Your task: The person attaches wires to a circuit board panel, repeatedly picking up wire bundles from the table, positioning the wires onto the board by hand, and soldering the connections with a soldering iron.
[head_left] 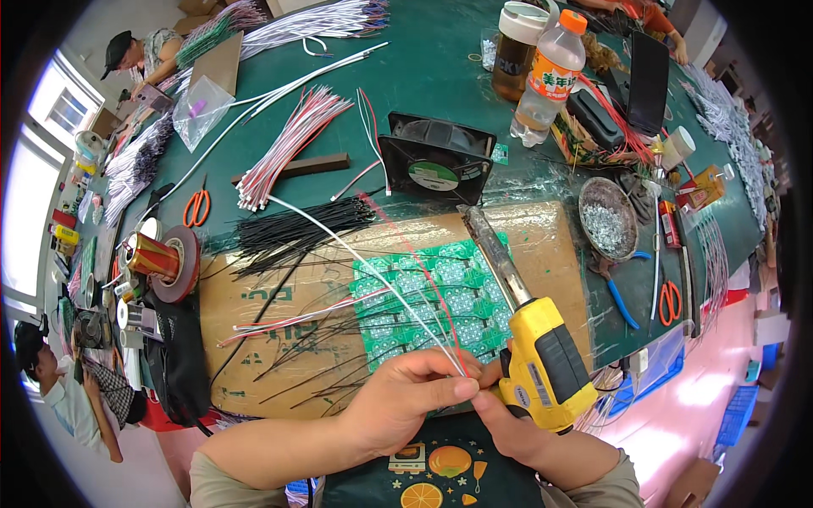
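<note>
My left hand (pixel 415 396) is closed, pinching a red-and-white wire pair (pixel 421 324) between thumb and fingers above the near edge of the cardboard. My right hand (pixel 510 427) is closed round a yellow-and-black soldering gun (pixel 546 360), its metal barrel pointing away from me. The thumb and fingertips of that hand meet the left fingertips at the wire ends, which are partly hidden. Beneath the wires lies a panel of green circuit boards (pixel 406 271), with several thin black wires running from its left side. Another red-and-white wire pair (pixel 313 313) rests across the cardboard.
The cardboard sheet (pixel 542 233) covers the near tabletop. Beyond it are black wires (pixel 296 229), a red-and-white wire bundle (pixel 292 144) and a black fan (pixel 436 157). At right stand a bowl of metal bits (pixel 608 218), blue-handled pliers (pixel 622 300) and a bottle (pixel 549 80). Solder spools (pixel 174 258) sit left.
</note>
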### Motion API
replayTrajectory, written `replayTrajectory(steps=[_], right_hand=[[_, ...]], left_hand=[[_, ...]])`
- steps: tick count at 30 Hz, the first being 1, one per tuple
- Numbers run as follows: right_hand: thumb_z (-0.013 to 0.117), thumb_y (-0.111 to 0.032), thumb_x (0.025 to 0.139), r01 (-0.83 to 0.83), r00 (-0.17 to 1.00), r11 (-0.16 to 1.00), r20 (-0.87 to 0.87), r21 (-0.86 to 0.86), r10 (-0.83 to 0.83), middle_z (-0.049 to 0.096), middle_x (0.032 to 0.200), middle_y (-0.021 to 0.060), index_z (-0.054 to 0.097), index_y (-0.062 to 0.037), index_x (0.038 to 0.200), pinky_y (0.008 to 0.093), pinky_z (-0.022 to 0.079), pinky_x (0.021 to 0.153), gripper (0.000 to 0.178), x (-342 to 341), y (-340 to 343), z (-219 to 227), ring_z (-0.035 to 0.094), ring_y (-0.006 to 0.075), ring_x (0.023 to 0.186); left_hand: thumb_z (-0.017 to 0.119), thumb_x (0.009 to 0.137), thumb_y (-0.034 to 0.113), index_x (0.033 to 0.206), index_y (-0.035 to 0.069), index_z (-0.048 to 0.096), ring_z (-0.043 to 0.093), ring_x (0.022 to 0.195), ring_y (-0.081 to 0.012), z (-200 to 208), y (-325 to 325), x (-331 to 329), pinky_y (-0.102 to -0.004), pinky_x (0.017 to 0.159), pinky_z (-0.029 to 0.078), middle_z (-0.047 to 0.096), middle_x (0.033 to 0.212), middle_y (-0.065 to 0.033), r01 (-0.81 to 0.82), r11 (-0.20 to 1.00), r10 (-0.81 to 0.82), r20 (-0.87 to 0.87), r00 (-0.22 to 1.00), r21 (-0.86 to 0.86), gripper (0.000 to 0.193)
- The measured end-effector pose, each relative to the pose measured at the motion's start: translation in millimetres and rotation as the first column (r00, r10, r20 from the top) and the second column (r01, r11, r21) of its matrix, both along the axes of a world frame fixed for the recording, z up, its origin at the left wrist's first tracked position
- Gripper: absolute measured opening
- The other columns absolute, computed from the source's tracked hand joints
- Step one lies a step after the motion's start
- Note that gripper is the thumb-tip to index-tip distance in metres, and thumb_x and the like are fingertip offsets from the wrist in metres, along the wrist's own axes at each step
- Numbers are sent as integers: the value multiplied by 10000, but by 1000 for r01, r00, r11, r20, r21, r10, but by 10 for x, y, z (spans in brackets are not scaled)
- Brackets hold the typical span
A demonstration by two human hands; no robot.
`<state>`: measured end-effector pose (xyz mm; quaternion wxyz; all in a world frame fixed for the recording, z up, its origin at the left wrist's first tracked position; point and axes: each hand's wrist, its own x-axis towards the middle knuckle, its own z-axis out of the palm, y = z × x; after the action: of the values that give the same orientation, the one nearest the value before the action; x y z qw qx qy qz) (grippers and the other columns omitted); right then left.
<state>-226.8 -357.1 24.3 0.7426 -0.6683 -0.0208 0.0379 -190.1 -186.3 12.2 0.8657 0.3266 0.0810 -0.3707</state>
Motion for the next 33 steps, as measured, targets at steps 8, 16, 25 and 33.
replayTrajectory(steps=[8,16,25,33], right_hand=[[620,-21,894,-29,999,981,-25,-192,24,557,820,25,584,-36,994,272,438,621,107,-55,-131,5,535,102,722],[631,-45,901,-93,988,982,-137,-162,71,561,819,21,573,-39,1004,267,445,623,119,-220,-225,-51,539,91,724],[727,-54,838,-122,978,984,-184,-131,96,656,817,33,637,-36,957,250,478,595,150,-360,-249,-307,607,87,704],[660,-92,884,-180,952,981,-265,-68,156,609,831,52,363,-53,1326,299,504,721,534,-281,-510,-258,604,138,775]], left_hand=[[653,910,200,978,34,646,603,1039,-236,148,161,348,-423,937,466,652,1036,-116,-266,948,235,176,956,174,180],[635,929,252,1018,83,611,618,989,-210,273,435,783,-414,861,520,638,991,-56,-527,834,477,266,838,165,193],[626,938,217,1057,64,602,629,875,-219,290,403,869,-390,787,524,641,881,-61,-511,859,490,241,838,27,195],[571,962,159,1125,55,583,570,841,-187,853,556,989,-324,707,466,609,885,-43,-695,719,279,911,303,11,193]])
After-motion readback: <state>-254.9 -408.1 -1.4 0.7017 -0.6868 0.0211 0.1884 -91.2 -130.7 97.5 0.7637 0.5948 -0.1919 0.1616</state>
